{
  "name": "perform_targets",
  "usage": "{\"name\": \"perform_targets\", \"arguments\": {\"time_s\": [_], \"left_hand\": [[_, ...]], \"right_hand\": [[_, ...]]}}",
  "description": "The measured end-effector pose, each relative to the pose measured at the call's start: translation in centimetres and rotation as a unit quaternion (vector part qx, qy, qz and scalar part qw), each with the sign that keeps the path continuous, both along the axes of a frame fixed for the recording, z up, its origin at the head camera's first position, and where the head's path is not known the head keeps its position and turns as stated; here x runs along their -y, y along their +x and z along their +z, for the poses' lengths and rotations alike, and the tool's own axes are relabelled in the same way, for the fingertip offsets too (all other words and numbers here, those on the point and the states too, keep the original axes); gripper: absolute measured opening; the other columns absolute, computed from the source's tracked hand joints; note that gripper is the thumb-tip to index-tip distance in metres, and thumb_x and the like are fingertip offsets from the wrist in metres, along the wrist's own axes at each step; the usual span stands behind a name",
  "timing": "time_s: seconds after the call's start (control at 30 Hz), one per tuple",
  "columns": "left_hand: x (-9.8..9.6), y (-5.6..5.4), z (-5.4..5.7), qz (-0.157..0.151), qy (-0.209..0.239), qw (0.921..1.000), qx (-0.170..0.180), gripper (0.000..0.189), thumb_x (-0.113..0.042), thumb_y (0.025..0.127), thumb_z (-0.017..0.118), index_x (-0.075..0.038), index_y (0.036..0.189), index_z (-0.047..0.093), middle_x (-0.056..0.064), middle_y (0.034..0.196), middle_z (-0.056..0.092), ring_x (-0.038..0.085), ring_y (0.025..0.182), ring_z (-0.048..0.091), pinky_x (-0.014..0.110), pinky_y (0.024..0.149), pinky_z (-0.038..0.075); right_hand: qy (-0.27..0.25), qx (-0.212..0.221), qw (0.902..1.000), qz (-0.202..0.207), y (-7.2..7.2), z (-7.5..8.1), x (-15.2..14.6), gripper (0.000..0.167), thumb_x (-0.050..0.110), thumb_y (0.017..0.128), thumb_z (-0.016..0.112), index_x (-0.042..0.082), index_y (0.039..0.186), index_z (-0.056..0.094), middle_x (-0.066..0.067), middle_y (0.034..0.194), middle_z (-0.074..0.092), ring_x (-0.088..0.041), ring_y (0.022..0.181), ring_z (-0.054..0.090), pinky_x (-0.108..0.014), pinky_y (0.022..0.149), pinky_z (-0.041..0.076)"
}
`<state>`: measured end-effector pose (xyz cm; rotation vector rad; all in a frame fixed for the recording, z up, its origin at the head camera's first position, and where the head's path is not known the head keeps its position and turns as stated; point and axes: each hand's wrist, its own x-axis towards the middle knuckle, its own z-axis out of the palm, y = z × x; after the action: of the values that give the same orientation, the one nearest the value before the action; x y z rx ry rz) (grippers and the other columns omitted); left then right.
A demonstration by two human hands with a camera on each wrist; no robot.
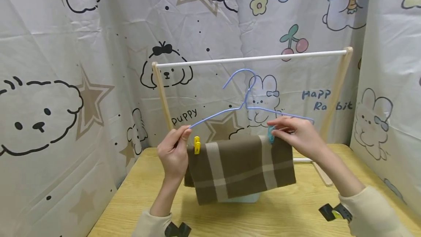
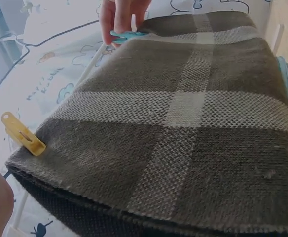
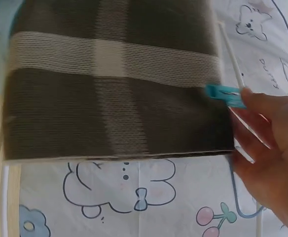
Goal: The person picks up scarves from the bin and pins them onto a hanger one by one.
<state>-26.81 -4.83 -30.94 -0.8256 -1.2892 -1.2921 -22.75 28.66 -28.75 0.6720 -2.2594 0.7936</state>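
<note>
A brown plaid scarf (image 1: 243,167) with pale stripes hangs folded over the lower bar of a blue wire hanger (image 1: 223,112). My left hand (image 1: 174,151) pinches the hanger's left corner between thumb and fingers. Close beside it, a yellow clothespin (image 1: 197,145) is clipped on the scarf's top edge. At the right part of that edge, my right hand (image 1: 297,134) pinches a teal clothespin (image 1: 271,134); the right wrist view shows this clothespin (image 3: 225,95) biting the cloth, with the thumb on its outer end. The hanger's bottom bar is hidden by the cloth.
Behind the hanger stands a wooden rack with a white top rail (image 1: 250,59), above the hanger's hook. A pale blue container (image 1: 243,198) sits on the wooden table (image 1: 131,200), mostly hidden under the scarf. Printed curtains (image 1: 98,120) enclose the table.
</note>
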Motion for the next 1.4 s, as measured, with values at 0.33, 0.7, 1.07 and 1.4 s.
{"name": "perform_targets", "arguments": {"time_s": [0.33,0.7,1.07,1.4], "left_hand": [[0.6,-0.7,-0.4,0.001,-0.025,0.9994,0.024,0.019,0.014,0.079,0.073,0.002,0.093,0.078,0.008,0.059,0.053,0.007,0.052,0.034,0.019,0.047,0.027],[0.6,-1.3,-0.2,-0.033,-0.022,0.997,0.067,0.013,0.011,0.083,0.071,0.005,0.093,0.076,0.01,0.061,0.053,0.008,0.054,0.033,0.021,0.049,0.027],[0.9,-1.8,-0.6,-0.073,-0.08,0.9707,0.215,0.021,-0.009,0.093,0.068,-0.005,0.113,0.073,0.015,0.085,0.065,0.005,0.071,0.059,0.016,0.061,0.048],[4.1,-5.7,-2.7,-0.059,-0.006,0.9384,0.34,0.033,-0.026,0.105,0.05,-0.003,0.126,0.062,0.001,0.107,0.067,0.01,0.091,0.064,0.023,0.081,0.053]], "right_hand": [[-0.062,-0.255,0.9646,0.021,0.6,-0.2,0.2,0.019,0.008,0.09,0.07,-0.002,0.106,0.073,-0.015,0.101,0.071,-0.009,0.095,0.062,-0.011,0.091,0.046],[-0.057,-0.191,0.9788,-0.048,0.2,-0.9,-2.3,0.035,-0.017,0.079,0.071,0.0,0.11,0.071,-0.004,0.087,0.069,0.006,0.075,0.051,-0.006,0.068,0.04],[-0.125,-0.227,0.9656,0.021,1.5,0.0,-2.5,0.034,-0.03,0.071,0.066,-0.012,0.099,0.073,0.018,0.077,0.063,0.002,0.053,0.027,-0.012,0.05,0.023],[-0.195,-0.202,0.9599,0.01,1.7,-0.8,-4.0,0.031,-0.029,0.077,0.062,-0.015,0.103,0.071,0.017,0.103,0.073,0.004,0.055,0.037,-0.01,0.052,0.03]]}}
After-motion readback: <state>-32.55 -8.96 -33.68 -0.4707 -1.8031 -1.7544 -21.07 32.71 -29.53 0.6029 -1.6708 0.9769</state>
